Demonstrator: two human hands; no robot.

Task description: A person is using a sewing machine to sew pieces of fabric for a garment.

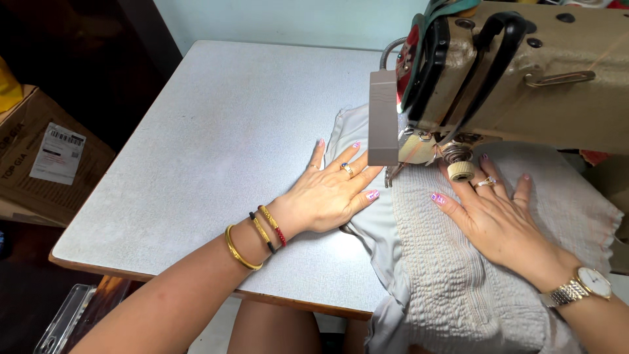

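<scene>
At far left, below the counter [216, 137], sits a brown cardboard box [39, 157] bearing a white rectangular label [57, 153]; its contents are hidden. Left hand [327, 193] and right hand [495, 219] press flat, fingers spread, on grey fabric [452, 262] under the sewing machine [511, 72].

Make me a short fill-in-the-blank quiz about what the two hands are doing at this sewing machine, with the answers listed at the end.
1. Both hands lie flat on a pale grey piece of ______ under the sewing machine.
2. The left hand has gold bangles on its wrist, while the right hand has a ______ on its wrist.
3. The fabric under the right hand has a ______ texture, unlike the smooth part under the left hand.
4. At the far left, beside the table, sits a brown cardboard ______.

Answers: fabric; watch; puckered; box
</scene>
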